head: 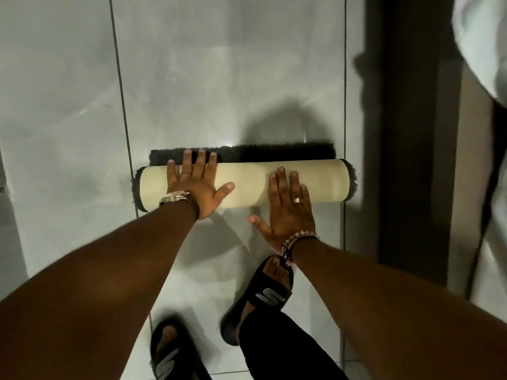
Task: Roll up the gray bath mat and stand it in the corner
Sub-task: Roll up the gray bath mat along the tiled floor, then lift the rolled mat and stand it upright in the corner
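The gray bath mat [323, 182] lies on the tiled floor, rolled almost fully into a horizontal tube with its cream backing outward. A narrow strip of dark gray pile [274, 152] still lies flat along the roll's far side. My left hand [196, 185] presses flat on the left part of the roll, fingers spread, fingertips reaching the pile strip. My right hand [288, 207] rests flat on the roll's middle, palm over its near edge and thumb on the floor. Neither hand grips the mat.
Glossy gray floor tiles [219, 78] stretch ahead. A dark vertical door frame or wall edge [411, 133] runs just right of the roll. Something white [482, 45] hangs at the top right. My feet in black slides [258, 294] stand below the hands.
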